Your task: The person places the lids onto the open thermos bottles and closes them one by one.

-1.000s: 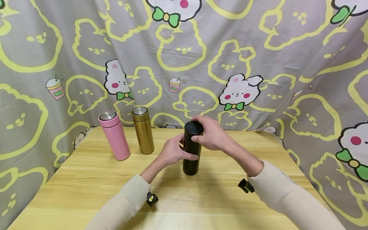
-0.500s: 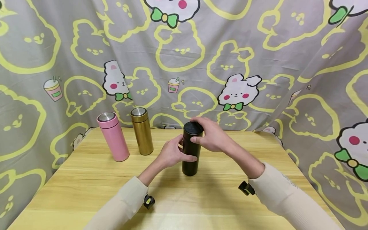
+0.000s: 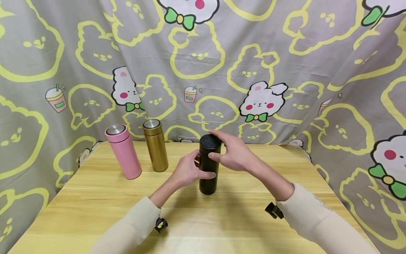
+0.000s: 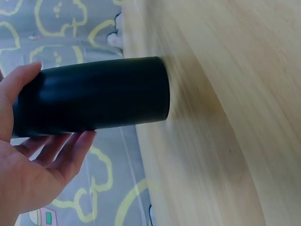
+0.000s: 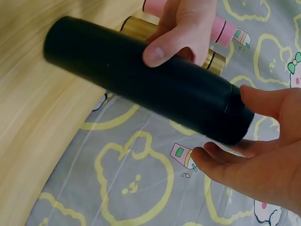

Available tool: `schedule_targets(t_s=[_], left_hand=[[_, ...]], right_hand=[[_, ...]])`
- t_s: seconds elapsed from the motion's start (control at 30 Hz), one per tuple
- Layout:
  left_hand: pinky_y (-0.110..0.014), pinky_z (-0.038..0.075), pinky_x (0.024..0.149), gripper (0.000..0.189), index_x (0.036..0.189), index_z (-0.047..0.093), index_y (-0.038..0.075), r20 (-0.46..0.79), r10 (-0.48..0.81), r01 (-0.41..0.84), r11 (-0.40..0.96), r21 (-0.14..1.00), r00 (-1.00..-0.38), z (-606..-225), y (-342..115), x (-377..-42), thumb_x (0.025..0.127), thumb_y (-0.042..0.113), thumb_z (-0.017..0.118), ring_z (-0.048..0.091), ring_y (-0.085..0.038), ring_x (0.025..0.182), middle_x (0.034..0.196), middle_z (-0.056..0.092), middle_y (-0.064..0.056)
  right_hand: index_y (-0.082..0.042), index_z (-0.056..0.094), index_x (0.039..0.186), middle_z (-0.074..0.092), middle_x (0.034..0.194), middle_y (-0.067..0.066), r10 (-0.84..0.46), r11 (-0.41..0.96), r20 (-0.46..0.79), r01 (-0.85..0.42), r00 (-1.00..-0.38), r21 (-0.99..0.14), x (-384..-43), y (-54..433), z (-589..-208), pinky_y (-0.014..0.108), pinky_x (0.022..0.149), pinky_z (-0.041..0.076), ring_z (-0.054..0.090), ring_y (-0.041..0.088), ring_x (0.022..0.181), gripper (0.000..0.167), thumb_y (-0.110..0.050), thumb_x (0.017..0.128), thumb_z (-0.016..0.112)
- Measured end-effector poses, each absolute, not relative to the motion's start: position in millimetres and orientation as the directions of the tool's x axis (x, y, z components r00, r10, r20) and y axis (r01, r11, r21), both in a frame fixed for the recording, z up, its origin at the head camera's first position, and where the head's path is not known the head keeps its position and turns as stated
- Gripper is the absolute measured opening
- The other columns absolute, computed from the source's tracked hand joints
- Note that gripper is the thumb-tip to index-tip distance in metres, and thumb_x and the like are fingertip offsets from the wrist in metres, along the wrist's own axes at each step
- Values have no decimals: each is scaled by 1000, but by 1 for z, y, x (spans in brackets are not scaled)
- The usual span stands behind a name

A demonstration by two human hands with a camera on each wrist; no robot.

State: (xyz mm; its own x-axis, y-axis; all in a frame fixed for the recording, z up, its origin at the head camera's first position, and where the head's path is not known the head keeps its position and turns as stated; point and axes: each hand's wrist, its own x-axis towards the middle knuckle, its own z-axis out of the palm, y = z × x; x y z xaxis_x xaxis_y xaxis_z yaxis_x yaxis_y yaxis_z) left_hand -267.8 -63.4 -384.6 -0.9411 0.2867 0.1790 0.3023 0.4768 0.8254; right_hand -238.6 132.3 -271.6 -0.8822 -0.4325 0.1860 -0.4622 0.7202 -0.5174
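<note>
Nearest the front edge of the wooden table (image 3: 95, 211), two cream sleeves reach inward toward the middle of the tabletop. At the middle stands a black flask (image 3: 208, 165), upright, its base on the wood. The left hand (image 3: 187, 171) wraps the flask's body, thumb across the front and fingers curled round the far side; the left wrist view shows the fingers (image 4: 70, 150) lying fairly straight along the barrel, so the hold looks light rather than tight. The right hand (image 3: 234, 155) sits at the flask's top, thumb and fingertips set round the black lid (image 3: 210, 140), pinching its rim; the right wrist view shows the thumb (image 5: 263, 101) and fingers on either side of the cap end.

By the look of it, the step in hand is turning the lid, with the left hand bracing the body. Whether it is being loosened or tightened cannot be told. The next move would call for a firmer left-hand brace so the body does not spin, and a fresh purchase on the rim by the right.

Farther back, toward the far left corner, stand a gold flask (image 3: 155, 144) and a pink flask (image 3: 123, 151), close together, both capped.

Count: three flasks, two hands.

Behind the table's far edge hangs a grey rabbit-print cloth (image 3: 285, 53).
</note>
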Motion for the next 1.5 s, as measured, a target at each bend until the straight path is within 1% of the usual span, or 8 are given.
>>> schedule_targets(t_s=[0.1, 0.2, 0.37, 0.63, 0.87, 1.1, 1.23, 1.5], left_hand=[[-33, 57, 75, 63, 117, 64, 22, 189, 266, 298, 470, 831, -945, -383, -72, -267, 66, 42, 94, 69, -17, 89, 104, 69, 3], [-34, 57, 75, 63, 118, 64, 21, 192, 235, 286, 478, 830, -953, -382, -85, -267, 66, 42, 94, 69, -17, 89, 104, 69, 3], [-34, 57, 77, 66, 118, 64, 19, 196, 180, 264, 538, 800, -964, -378, -111, -264, 66, 47, 93, 70, -18, 92, 106, 71, 1], [-38, 56, 79, 67, 117, 63, 16, 218, 131, 251, 634, 731, -967, -367, -159, -258, 68, 50, 91, 69, -21, 94, 104, 72, -5], [-44, 57, 84, 67, 118, 63, 13, 234, 77, 222, 681, 698, -969, -365, -194, -253, 69, 50, 91, 70, -28, 101, 108, 72, -8], [-43, 55, 85, 66, 119, 62, 13, 242, 54, 214, 676, 705, -969, -369, -213, -252, 70, 45, 92, 68, -30, 104, 108, 71, -9], [-43, 55, 85, 67, 121, 61, 11, 239, 39, 203, 673, 711, -970, -369, -219, -251, 72, 45, 91, 68, -31, 105, 110, 70, -11], [-40, 56, 81, 68, 121, 61, 7, 251, -6, 180, 682, 709, -968, -373, -228, -249, 73, 44, 91, 69, -31, 99, 110, 71, -15]], right_hand=[[-10, 36, 156, 49, 153, 13, -416, 741, 169, -441, -893, -506, -238, 133, -273, 58, 113, 37, 52, 36, 137, 80, -32, 90, 76], [-9, 35, 156, 49, 153, 15, -408, 755, 161, -431, -899, -495, -238, 134, -275, 60, 113, 36, 52, 37, 137, 80, -33, 91, 75], [-7, 36, 155, 53, 148, 20, -394, 763, 147, -413, -907, -498, -240, 138, -282, 57, 108, 43, 51, 39, 136, 75, -30, 93, 72], [-1, 40, 152, 56, 142, 22, -380, 777, 140, -398, -914, -488, -244, 143, -297, 54, 103, 47, 57, 39, 127, 72, -28, 93, 72], [3, 50, 141, 60, 136, 23, -359, 787, 140, -380, -923, -485, -249, 149, -312, 53, 100, 49, 59, 40, 122, 59, -26, 94, 71], [6, 54, 134, 64, 127, 24, -342, 797, 152, -372, -927, -476, -259, 160, -325, 52, 99, 49, 60, 41, 120, 50, -17, 92, 66], [6, 55, 133, 63, 126, 25, -330, 803, 143, -358, -933, -477, -262, 165, -329, 52, 98, 50, 61, 41, 117, 48, -11, 89, 63], [6, 55, 133, 64, 124, 26, -301, 814, 127, -324, -945, -482, -263, 172, -336, 53, 97, 49, 61, 42, 117, 48, -10, 88, 61]])
